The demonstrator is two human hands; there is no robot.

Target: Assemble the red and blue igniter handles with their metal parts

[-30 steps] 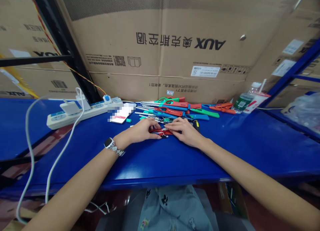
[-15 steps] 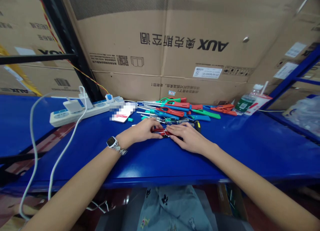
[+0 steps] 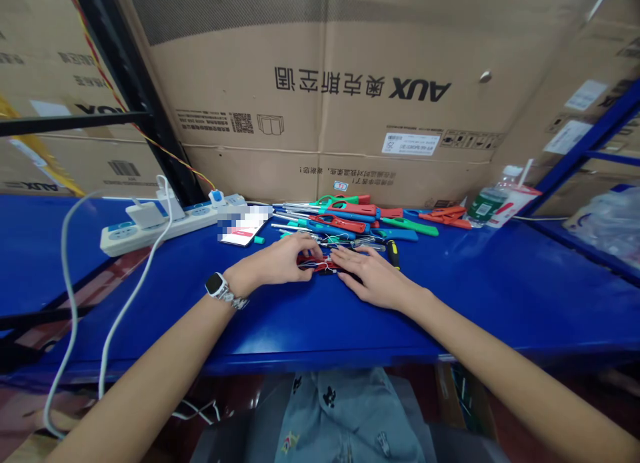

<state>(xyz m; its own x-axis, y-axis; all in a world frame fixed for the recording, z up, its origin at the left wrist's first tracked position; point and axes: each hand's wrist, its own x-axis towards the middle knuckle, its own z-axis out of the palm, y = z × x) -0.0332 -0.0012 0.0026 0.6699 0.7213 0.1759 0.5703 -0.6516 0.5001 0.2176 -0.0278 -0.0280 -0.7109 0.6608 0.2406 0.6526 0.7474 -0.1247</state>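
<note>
A red lighter casing with thin white wires lies on the blue table in front of me, part of it hidden by my fingers. My left hand, with a watch at its wrist, curls its fingers round the casing's left end. From the other side, my right hand grips the right end between long, nearly straight fingers and the thumb. What lies under those fingertips is too small to make out. Just beyond my hands is a pile of long-stemmed lighters, among them a red lighter and a green one.
A screwdriver with a black and yellow handle lies beside my right hand. To the left are a phone and a white power strip with cables. A bottle and a cup stand right. Cardboard boxes rise behind.
My left hand has shifted slightly left, and more of the red casing and white wires shows between the hands. The right hand stays nearly in place. The whole view has drifted a little.
</note>
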